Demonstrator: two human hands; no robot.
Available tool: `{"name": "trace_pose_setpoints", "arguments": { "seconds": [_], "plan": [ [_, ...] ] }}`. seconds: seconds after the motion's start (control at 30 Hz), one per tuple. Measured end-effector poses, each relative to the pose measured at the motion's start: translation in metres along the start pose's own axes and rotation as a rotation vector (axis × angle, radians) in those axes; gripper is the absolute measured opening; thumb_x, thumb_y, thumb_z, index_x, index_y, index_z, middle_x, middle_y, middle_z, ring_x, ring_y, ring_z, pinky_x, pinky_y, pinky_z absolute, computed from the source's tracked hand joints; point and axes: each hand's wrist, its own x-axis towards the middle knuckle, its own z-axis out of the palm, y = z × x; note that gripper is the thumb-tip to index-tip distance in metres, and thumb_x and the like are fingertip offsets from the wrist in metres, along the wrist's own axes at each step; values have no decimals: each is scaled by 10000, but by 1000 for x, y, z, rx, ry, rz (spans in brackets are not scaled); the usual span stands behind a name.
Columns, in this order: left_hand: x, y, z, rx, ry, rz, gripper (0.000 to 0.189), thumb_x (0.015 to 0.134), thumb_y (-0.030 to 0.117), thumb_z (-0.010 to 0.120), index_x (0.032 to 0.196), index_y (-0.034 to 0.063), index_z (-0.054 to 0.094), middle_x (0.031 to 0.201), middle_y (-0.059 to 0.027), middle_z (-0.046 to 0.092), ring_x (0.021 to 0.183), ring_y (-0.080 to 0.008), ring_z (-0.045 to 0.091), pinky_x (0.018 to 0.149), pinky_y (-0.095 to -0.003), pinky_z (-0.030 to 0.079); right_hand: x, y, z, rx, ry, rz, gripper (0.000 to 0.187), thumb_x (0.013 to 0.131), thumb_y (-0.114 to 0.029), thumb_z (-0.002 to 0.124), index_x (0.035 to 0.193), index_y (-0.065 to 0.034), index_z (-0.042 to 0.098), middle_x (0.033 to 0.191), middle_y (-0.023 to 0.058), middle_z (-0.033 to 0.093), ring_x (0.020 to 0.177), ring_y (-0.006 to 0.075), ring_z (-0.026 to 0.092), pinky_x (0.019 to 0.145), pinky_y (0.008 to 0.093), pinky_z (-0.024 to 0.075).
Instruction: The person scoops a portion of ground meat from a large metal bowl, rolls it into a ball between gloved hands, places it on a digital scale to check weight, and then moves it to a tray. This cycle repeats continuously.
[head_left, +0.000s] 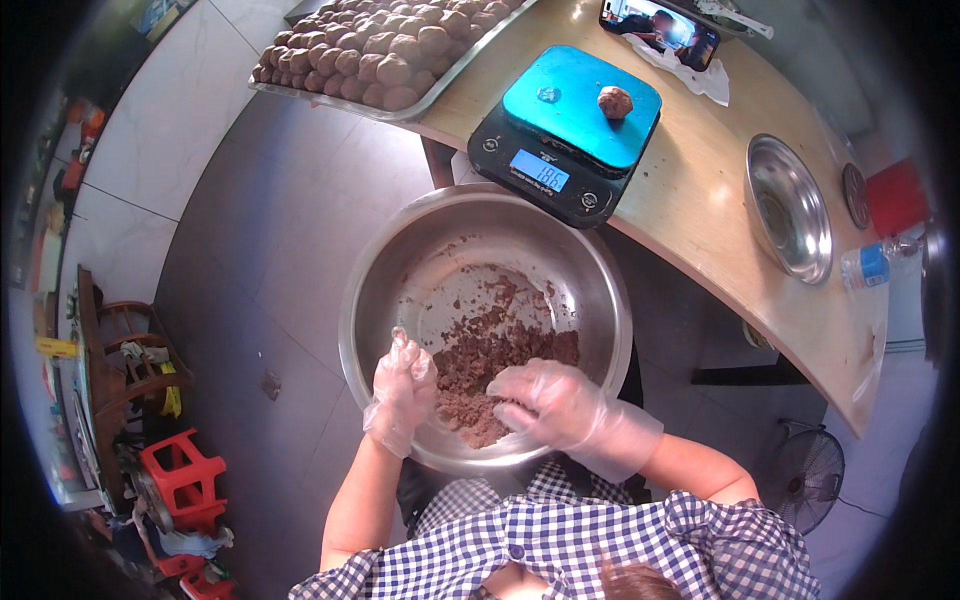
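Before me stands a wide stainless steel bowl (480, 217) holding a loose brown crumbly mixture (487, 360), heaped toward my side. My right hand (551, 405), in a clear plastic glove, is low over the crumbs, its fingers curved and a gap showing between them and the thumb. At the bowl's left inner wall is my gloved left hand (405, 382), fingers curled in; whether it holds anything is hidden. Beyond the bowl, a black digital scale (555, 187) with a lit display carries one brown ball (615, 103) and a small clear lump (549, 94) on its blue-looking platform.
A metal tray (427, 109) piled with several brown balls (394, 70) sits at the upper left of the wooden table (697, 202). Also there are a phone (690, 41), an empty steel bowl (787, 210) and a plastic bottle (870, 264). Red stools (184, 469) and a fan (810, 480) flank me.
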Motion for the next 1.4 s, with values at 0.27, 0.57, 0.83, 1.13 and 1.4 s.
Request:
{"name": "trace_pose_setpoints", "arguments": {
  "seconds": [0.27,0.57,0.83,1.13,1.4],
  "plan": [
    [-7,11,4,56,-71,-65,455,1049,440,491,680,201,377,599,45,403,449,-59,264,363,-216,167,5,2,-61,-140,179,-12,154,850,-121,721,938,5,729,895,145,729,785,280,718,737,361,589],
    [-22,42,28,278,-194,223,316,919,123,712,1188,97,547,1156,-77,611,954,-149,611,821,-229,514,57,-12,-170,-82,894,298,210,903,-156,729,1022,17,727,909,135,756,760,128,677,719,279,530],
    [-41,134,125,705,-413,553,436,949,89,653,1364,29,530,1186,-96,647,965,-139,642,881,-297,525,137,36,-200,-844,642,29,165,935,-213,634,990,-75,705,845,84,694,744,177,660,595,313,527],
    [17,147,277,1326,-572,1336,320,859,299,712,1055,52,658,991,-124,683,965,-297,628,893,-397,480,106,14,-186,-463,687,106,276,884,-137,682,1121,4,694,984,117,722,824,212,688,780,332,540],
    [40,141,277,1353,-429,1420,495,862,388,738,1233,70,658,1110,-171,675,1043,-333,638,940,-404,495,41,-38,-148,910,799,204,168,947,-65,644,1091,21,638,974,92,695,770,145,606,734,257,493]
  ]
}}
